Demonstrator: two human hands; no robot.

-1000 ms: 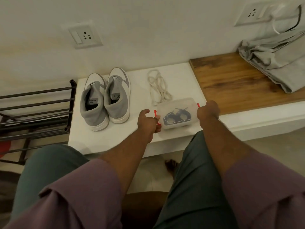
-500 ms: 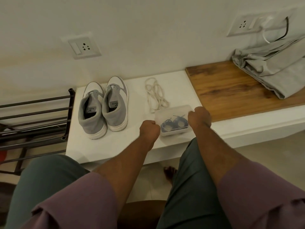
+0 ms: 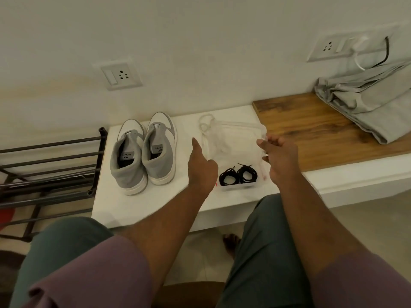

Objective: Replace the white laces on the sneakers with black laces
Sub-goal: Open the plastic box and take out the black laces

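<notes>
- Lid off now: half a second ago both hands sat closed at the two ends of the shut clear box; now the transparent lid [image 3: 233, 141] is lifted, tilted up toward the wall, above and behind the box [image 3: 239, 184].
- Right hand [image 3: 281, 158] has gone up and back with the lid; fingertips pinch its right edge, fingers curled.
- Left hand [image 3: 201, 170] has let go of the box end; it hovers just left of the lid, one finger stretched toward the wall, holding nothing. Cannot tell if it touches the lid's left edge.
- Box stays at the front edge of the white bench [image 3: 115, 210], open, red clips at its ends only faintly visible.
- Black laces [image 3: 238, 175], two coiled bundles side by side, lie inside the box, now uncovered; earlier they showed bluish through the lid.
- White laces [image 3: 205, 124] lie loose on the bench behind the box, same spot as before, now partly seen through the raised lid.
- Sneakers [image 3: 143, 152], grey and white pair, stand side by side left of the box, heels toward the camera, unmoved, no laces visible on them.
- Wooden bench section [image 3: 311, 134] to the right carries folded grey cloth [image 3: 367, 98], unchanged.
- Metal shoe rack [image 3: 51, 165] at far left; two wall sockets [image 3: 121, 75] on the wall.
- Camera view sits a bit closer and lower than before.
</notes>
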